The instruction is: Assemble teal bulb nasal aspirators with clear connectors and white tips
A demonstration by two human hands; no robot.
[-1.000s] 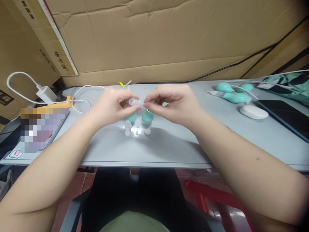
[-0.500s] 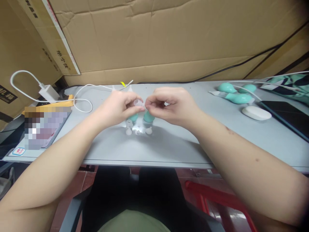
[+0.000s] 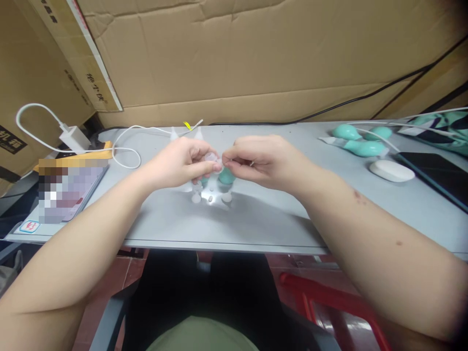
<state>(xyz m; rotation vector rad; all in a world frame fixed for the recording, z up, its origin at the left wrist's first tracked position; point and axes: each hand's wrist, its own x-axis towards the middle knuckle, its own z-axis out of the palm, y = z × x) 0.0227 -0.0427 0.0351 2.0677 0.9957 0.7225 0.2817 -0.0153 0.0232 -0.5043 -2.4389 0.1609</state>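
Observation:
My left hand (image 3: 185,161) is closed, pinching a small translucent plastic piece (image 3: 211,157) between thumb and fingers. Right beside it, my right hand (image 3: 261,158) has its fingertips pressed together at the edge of that piece. What the right fingers hold is too small to make out. Below the hands sit two teal rubber bulbs (image 3: 226,176), partly covered by the fingers. Small whitish caps (image 3: 196,197) lie on the table in front of them. Behind my left hand, two white pointed nozzles (image 3: 198,133) stand upright.
Several teal bulbs (image 3: 361,147) lie at the right, near a white rounded case (image 3: 391,170) and a dark tablet (image 3: 435,170). On the left are a phone (image 3: 82,200) and a white charger (image 3: 74,139) with its cable. Cardboard (image 3: 237,63) walls the grey table's back.
The translucent piece has turned slightly in the left fingers. My right hand has shifted a little to the right, its fingertips still close to the piece.

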